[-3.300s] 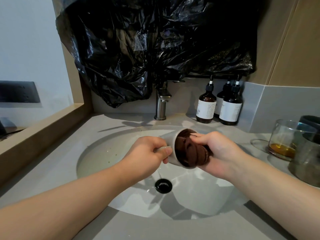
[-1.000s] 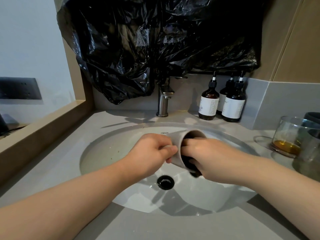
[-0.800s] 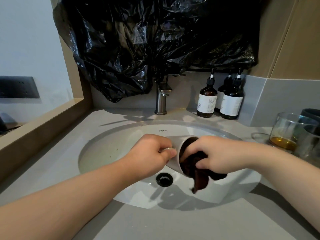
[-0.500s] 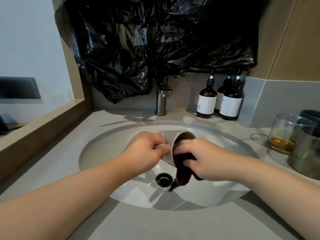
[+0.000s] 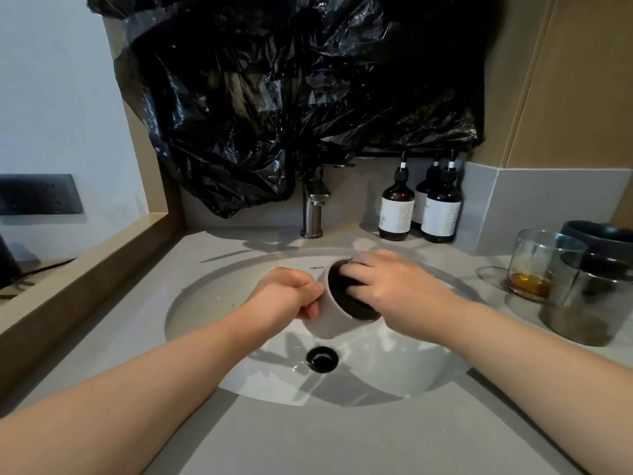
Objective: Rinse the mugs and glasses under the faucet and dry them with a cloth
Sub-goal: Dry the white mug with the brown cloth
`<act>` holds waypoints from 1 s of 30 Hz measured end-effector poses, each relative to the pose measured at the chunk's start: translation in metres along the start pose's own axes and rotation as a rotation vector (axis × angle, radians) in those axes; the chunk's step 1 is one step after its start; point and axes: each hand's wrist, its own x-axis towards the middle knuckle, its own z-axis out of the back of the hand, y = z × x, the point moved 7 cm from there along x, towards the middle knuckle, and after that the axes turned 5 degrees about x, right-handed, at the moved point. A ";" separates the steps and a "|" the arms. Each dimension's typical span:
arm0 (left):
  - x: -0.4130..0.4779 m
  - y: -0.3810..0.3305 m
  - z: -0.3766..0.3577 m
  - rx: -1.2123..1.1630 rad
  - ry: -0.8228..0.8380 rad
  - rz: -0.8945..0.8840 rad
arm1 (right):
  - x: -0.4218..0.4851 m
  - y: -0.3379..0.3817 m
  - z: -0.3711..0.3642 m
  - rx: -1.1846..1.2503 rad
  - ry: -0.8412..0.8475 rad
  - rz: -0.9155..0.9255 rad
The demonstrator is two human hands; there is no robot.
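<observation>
Over the white sink basin I hold a grey mug, tilted with its mouth toward me and to the right. My left hand grips it by the handle side. My right hand has its fingers pushed into the mug's mouth, pressing a dark brown cloth that fills the inside. The faucet stands behind the basin with no water running.
A black drain sits below the mug. Three brown pump bottles stand at the back right. A glass with amber liquid, a smoky glass and a dark mug stand on the right counter. Black plastic hangs above.
The cloth hung out of the mug toward the drain half a second ago; now it is stuffed fully inside, with my right hand's fingers over the mouth. The mug has tipped more upright.
</observation>
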 end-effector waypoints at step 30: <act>-0.022 -0.244 -0.199 -0.732 0.258 -0.062 | -0.309 -0.162 0.194 0.513 -1.157 -1.287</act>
